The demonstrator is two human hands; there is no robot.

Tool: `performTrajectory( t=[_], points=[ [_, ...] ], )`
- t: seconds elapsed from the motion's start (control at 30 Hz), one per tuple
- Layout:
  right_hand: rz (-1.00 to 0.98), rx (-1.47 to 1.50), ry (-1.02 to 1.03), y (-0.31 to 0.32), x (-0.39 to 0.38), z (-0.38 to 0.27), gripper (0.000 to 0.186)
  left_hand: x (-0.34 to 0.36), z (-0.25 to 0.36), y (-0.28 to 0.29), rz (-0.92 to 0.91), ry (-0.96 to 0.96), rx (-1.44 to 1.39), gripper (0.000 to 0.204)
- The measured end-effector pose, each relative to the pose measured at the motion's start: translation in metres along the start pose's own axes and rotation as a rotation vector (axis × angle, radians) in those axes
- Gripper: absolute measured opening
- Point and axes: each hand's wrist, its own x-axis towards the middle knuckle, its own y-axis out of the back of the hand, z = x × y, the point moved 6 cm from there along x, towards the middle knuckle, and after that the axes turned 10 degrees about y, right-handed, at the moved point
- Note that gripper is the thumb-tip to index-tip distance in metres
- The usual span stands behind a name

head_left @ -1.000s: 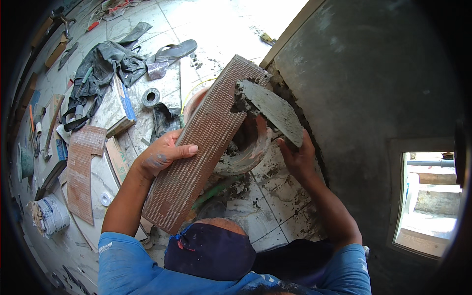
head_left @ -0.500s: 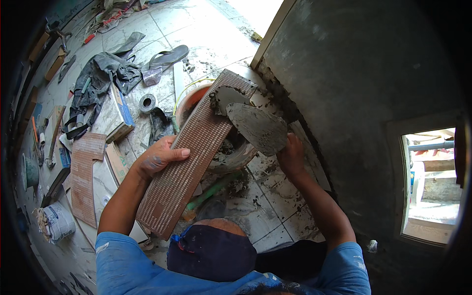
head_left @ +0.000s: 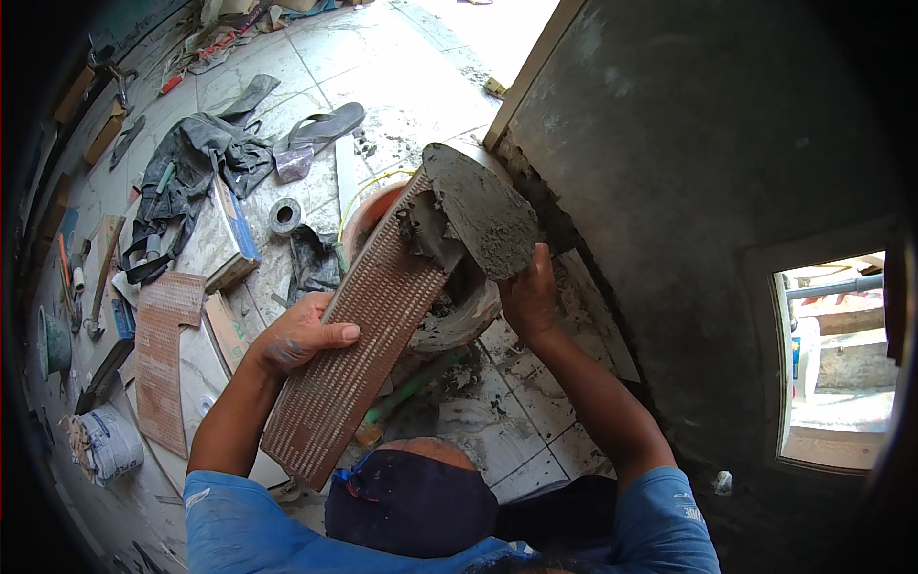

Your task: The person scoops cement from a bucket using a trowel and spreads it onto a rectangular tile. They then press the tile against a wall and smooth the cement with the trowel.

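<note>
My left hand (head_left: pixel 303 337) is closed round the left edge of a long reddish-brown tile (head_left: pixel 339 387), its ribbed back facing up and held at a slant, thumb on top. My right hand (head_left: pixel 526 301) grips a trowel with a mortar-coated blade (head_left: pixel 483 210), which lies over the tile's upper end, where a lump of grey mortar (head_left: pixel 426 230) sits; the handle is hidden in my fingers. Beneath the tile is an orange bucket (head_left: pixel 469 322) with wet mortar inside, partly covered by tile and trowel.
Dark grey wall (head_left: pixel 669 172) with a low bright opening (head_left: pixel 832 354) at right. On the tiled floor at left: cut tile (head_left: pixel 163 354), black cloth (head_left: pixel 182 163), sandal (head_left: pixel 325 124), boxes (head_left: pixel 229 239), round roll (head_left: pixel 285 216), tools (head_left: pixel 107 273), white sack (head_left: pixel 110 445). A green pipe (head_left: pixel 402 392) lies below the bucket.
The trowel blade has swung up and left from the right side onto the tile's upper end. My right hand has moved left, and the tile has shifted slightly lower and leftward.
</note>
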Motion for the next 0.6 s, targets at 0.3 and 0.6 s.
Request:
performTrajectory(
  t=[0.3, 0.6],
  points=[
    [-0.313, 0.043, -0.207, 0.054, -0.046, 0.015, 0.036, -0.02, -0.001, 0.032, 0.104, -0.041, -0.015, 0.055],
    [-0.781, 0.154, -0.19, 0.16, 0.063, -0.046, 0.041, -0.014, -0.02, 0.027, 0.13, 0.048, 0.113, 0.054]
  ],
)
